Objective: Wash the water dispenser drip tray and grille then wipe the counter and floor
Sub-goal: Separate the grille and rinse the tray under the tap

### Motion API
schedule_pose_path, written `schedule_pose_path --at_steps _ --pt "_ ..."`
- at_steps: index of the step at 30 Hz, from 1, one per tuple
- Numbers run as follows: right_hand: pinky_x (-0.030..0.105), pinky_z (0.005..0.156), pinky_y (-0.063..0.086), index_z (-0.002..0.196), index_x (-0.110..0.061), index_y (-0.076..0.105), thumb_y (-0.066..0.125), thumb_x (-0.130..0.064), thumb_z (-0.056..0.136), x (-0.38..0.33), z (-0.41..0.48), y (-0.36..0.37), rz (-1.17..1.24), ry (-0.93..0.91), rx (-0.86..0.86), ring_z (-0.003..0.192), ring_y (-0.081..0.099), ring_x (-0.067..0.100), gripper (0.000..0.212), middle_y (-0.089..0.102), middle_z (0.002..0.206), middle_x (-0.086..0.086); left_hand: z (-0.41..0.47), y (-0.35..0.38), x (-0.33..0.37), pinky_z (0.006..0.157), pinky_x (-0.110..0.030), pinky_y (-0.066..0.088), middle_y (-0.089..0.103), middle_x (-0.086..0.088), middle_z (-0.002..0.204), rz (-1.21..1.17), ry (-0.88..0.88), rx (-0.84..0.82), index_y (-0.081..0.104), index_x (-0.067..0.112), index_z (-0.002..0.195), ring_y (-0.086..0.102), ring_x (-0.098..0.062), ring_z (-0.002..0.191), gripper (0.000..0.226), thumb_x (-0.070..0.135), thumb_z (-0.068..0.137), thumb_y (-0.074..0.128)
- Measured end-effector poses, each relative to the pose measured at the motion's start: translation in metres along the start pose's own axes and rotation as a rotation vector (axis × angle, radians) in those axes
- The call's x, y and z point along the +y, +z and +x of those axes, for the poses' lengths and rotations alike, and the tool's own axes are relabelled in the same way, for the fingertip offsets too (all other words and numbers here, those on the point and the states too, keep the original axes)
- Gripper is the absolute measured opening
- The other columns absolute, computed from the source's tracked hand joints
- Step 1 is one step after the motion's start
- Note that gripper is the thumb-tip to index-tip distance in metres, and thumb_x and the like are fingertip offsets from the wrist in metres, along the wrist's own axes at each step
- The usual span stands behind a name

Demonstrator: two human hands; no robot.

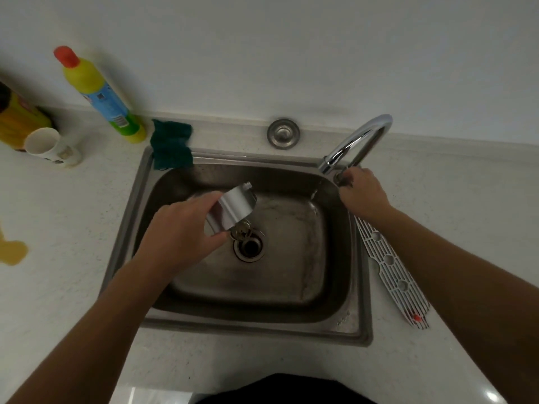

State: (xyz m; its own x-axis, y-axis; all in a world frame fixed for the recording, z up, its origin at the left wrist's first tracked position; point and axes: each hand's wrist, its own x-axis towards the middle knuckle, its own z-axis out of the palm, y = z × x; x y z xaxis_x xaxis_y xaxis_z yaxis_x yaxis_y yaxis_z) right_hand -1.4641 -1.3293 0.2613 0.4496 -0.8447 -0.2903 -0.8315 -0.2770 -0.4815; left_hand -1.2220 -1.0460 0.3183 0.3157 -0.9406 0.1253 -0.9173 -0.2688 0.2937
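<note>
My left hand (180, 231) holds a shiny silver drip tray (232, 207) tilted over the steel sink (145, 182), just above the drain (249, 246). My right hand (360, 192) is closed around the tap handle at the base of the chrome faucet (357, 141). A thin stream of water falls from the spout by the sink's right wall. The white slotted grille (390, 271), with round holes and a small red float, lies flat on the counter right of the sink, partly under my right forearm.
A green cloth (170, 144) hangs over the sink's back left corner. A yellow detergent bottle (99, 93), a white cup (49, 147) and a yellow can stand at the back left. A brownish spill (11, 250) marks the counter at the left edge. A round steel cap (283, 132) sits behind the sink.
</note>
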Motion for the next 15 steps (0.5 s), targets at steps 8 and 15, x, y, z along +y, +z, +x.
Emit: schedule_pose_path --at_steps 8,15 --pt "0.040 0.087 0.047 0.121 -0.014 0.059 0.066 -0.017 0.085 0.024 -0.044 0.000 -0.078 0.007 -0.075 0.112 0.057 0.037 0.037 0.058 0.117 0.015 -0.027 -0.015 0.032 0.080 -0.022 0.051 0.069 0.010 0.102 -0.163 -0.165 -0.064 0.057 0.022 0.137 0.060 -0.001 0.081 0.065 0.039 0.080 0.083" --pt "0.054 0.111 0.042 0.152 -0.011 0.031 0.060 -0.041 0.093 0.074 -0.117 0.021 -0.326 0.109 -0.093 0.139 0.040 0.041 0.072 0.039 0.154 0.020 -0.063 -0.013 0.049 0.076 -0.015 0.048 0.068 0.010 0.093 -0.342 -0.312 0.062 0.062 0.018 0.132 0.063 0.002 0.082 0.060 0.025 0.078 0.088"
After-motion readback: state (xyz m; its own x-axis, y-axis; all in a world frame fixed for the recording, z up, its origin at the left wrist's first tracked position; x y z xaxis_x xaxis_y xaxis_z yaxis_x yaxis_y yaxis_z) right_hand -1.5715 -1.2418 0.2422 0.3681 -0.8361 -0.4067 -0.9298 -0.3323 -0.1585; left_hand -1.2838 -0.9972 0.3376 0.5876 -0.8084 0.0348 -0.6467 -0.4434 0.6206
